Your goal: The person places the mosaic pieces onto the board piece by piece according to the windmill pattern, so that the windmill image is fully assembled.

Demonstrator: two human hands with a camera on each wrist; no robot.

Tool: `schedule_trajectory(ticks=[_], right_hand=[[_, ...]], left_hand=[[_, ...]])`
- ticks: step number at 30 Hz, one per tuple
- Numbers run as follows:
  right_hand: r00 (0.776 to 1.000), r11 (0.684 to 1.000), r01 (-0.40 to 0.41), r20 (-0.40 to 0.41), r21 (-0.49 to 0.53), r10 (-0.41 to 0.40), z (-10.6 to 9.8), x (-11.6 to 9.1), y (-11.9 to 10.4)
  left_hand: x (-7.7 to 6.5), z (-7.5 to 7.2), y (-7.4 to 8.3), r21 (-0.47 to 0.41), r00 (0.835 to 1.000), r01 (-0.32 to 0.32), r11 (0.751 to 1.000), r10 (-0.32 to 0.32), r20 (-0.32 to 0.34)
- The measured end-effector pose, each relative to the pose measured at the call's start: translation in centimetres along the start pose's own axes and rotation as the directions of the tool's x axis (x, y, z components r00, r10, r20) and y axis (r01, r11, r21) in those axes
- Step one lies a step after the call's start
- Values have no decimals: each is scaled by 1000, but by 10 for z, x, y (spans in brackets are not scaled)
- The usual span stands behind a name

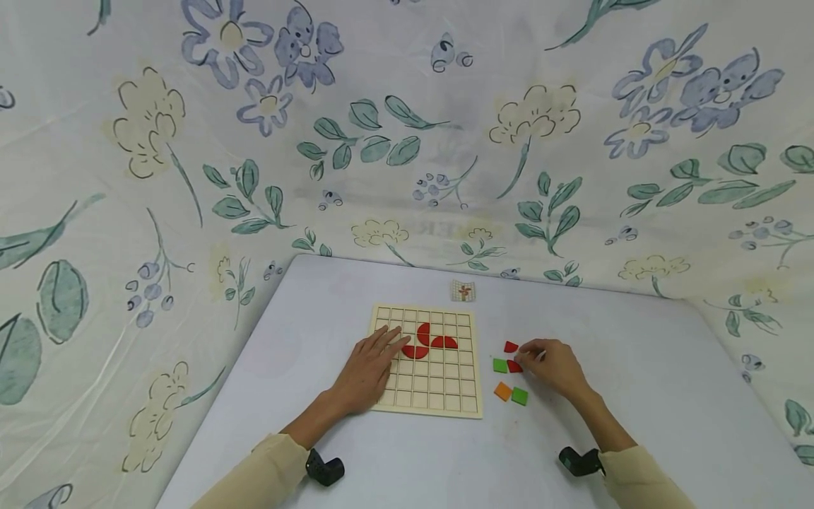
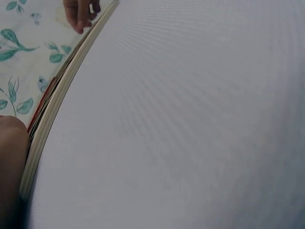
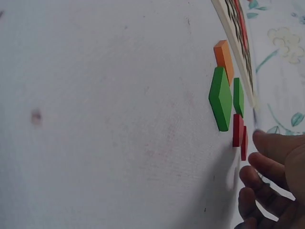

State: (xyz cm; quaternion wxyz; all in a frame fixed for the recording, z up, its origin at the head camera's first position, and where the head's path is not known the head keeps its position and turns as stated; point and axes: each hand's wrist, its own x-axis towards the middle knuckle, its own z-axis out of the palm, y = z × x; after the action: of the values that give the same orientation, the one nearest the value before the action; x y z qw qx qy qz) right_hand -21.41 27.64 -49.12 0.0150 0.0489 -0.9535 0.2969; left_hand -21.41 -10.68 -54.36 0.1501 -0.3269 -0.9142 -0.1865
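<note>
A square wooden grid board (image 1: 461, 406) lies on the table, with several red curved pieces (image 1: 444, 343) set in its cells. My left hand (image 1: 367, 371) rests on the board's left side, fingers extended towards the red pieces. Right of the board, my right hand (image 1: 555, 364) is beside two loose red pieces (image 1: 511, 346), its fingertips right at them. In the right wrist view, the fingers (image 3: 252, 176) are loosely bent, thumb apart from them, and both red pieces (image 3: 237, 130) show beyond the thumb. The left wrist view mostly shows tabletop, with the board's edge (image 2: 57, 102) along the left.
Two green tiles (image 1: 519, 396) and an orange tile (image 1: 503, 391) lie near the red pieces. A small printed pattern card (image 1: 463, 290) lies behind the board. Flowered cloth (image 1: 381, 191) hangs behind the white table (image 1: 668, 367).
</note>
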Motion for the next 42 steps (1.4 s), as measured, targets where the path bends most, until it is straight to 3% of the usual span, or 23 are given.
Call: schedule_trajectory(ticks=[13, 20, 25, 30, 38, 42], right_hand=[[996, 999, -44, 82, 25, 42, 7, 0, -1], [991, 998, -50, 122, 25, 46, 6, -1, -4], [993, 999, -29, 116, 30, 25, 6, -1, -6], [993, 999, 3, 116, 44, -8, 6, 0, -6], [998, 991, 48, 28, 127, -52, 6, 7, -14], [996, 983, 85, 23, 162, -89, 12, 10, -24]], left_hand=[[0, -1, 0, -3, 1000, 14, 1000, -14, -4], [-1, -2, 0, 7, 995, 96, 995, -96, -23], [-2, -2, 0, 11, 989, 139, 990, -139, -46], [-2, -2, 0, 18, 988, 142, 990, -140, -68], [-2, -2, -1, 1, 987, 144, 990, -144, -65], [-2, -1, -1, -7, 987, 142, 990, -142, -75]])
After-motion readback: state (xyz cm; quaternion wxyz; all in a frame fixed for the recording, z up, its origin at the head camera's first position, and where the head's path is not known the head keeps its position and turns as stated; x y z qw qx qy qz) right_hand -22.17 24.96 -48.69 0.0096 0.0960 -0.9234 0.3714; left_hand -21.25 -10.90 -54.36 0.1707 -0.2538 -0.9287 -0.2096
